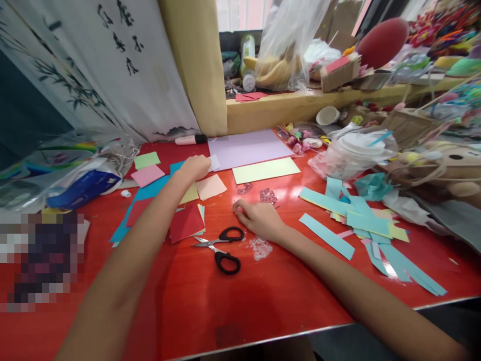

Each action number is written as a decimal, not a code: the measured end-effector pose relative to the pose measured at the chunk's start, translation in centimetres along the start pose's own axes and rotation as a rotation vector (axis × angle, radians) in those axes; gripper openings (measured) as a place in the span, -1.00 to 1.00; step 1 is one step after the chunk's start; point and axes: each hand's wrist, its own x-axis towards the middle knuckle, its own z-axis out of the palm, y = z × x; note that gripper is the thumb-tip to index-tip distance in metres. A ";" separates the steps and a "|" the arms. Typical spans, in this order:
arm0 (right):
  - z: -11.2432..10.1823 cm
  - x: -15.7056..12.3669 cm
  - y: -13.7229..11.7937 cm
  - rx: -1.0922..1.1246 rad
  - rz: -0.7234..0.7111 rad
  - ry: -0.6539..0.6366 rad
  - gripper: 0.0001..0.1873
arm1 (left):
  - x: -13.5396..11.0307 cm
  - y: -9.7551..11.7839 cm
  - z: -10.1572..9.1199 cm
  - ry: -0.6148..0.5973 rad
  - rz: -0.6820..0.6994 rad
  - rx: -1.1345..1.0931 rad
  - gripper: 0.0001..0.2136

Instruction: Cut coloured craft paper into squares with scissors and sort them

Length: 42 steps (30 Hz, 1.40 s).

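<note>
Red, glossy desk (285,301), and this head view is the only one there is.

The left hand (195,168) is stretched out toward the far edge. Its fingers are curled down at a small white slip (214,162), which lies on the near left corner of a lilac sheet (248,148). The grip looks closed, but the knuckles hide the fingertips, so I cannot tell whether it pinches the slip or only presses on it. The forearm crosses a fan of coloured squares, among them a red square (187,222) and a peach square (211,186). They are spread loosely rather than stacked, so each colour shows.

The right hand (259,218) rests near the middle of the desk, fingers tucked under and tips on the surface. I cannot tell if that grip holds anything. It looks parked there to brace the body during the reach. Black-handled scissors (221,248) lie partly open just beside it on the near side, handles toward the wrist and easy to reach. A white lacy scrap (260,248) sits next to them. A glittery cut-out (267,195) lies just beyond the knuckles, and a pale green sheet (265,170) lies beyond that.

Teal strips (326,235) are heaped toward the right edge, pushed clear of the middle.
</note>
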 end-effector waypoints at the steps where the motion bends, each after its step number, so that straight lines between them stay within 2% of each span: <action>1: 0.0 0.0 -0.1 -0.002 0.005 -0.002 -0.72 | 0.2 -0.2 0.1 0.014 -0.006 0.004 -0.66; 8: -0.1 -0.1 -0.1 0.012 0.011 0.001 -0.72 | -0.1 -0.3 0.9 0.054 0.015 0.029 -0.69; 13: 0.0 0.1 0.2 0.038 0.021 0.010 -0.72 | -1.1 -0.1 0.5 0.205 -0.071 0.038 -0.62; 16: 0.1 0.2 0.3 0.055 0.037 0.014 -0.74 | -1.5 -0.5 0.1 0.274 -0.116 -0.055 -0.58; 22: 0.0 0.3 0.4 0.120 0.038 0.028 -0.74 | -0.7 -0.7 1.4 0.106 -0.049 -0.202 -0.67; 25: 0.0 0.2 0.4 0.182 0.042 0.041 -0.75 | -0.2 -0.3 1.4 0.119 -0.091 -0.286 -0.79; 29: -0.1 0.3 0.6 0.330 0.066 0.064 -0.82 | -0.6 0.2 -0.1 0.255 -0.183 -0.499 -0.80; 31: -0.1 0.5 0.8 0.454 0.087 0.090 -0.86 | -1.6 0.7 -0.9 0.340 -0.228 -0.661 -0.77; 33: -0.2 0.8 1.1 0.609 0.129 0.142 -0.79 | -3.1 1.6 -1.1 0.383 -0.234 -0.863 -0.75; 35: -0.1 1.2 1.5 0.768 0.191 0.209 -0.65 | -5.0 3.3 -0.7 0.365 -0.197 -1.084 -0.74; 37: 0.1 1.5 1.9 0.903 0.243 0.263 -0.59 | -6.8 5.4 0.1 0.313 -0.151 -1.289 -0.77; 42: 0.5 1.6 2.6 1.101 0.311 0.374 -0.79 | -9.4 9.9 1.6 0.249 -0.069 -1.665 -0.82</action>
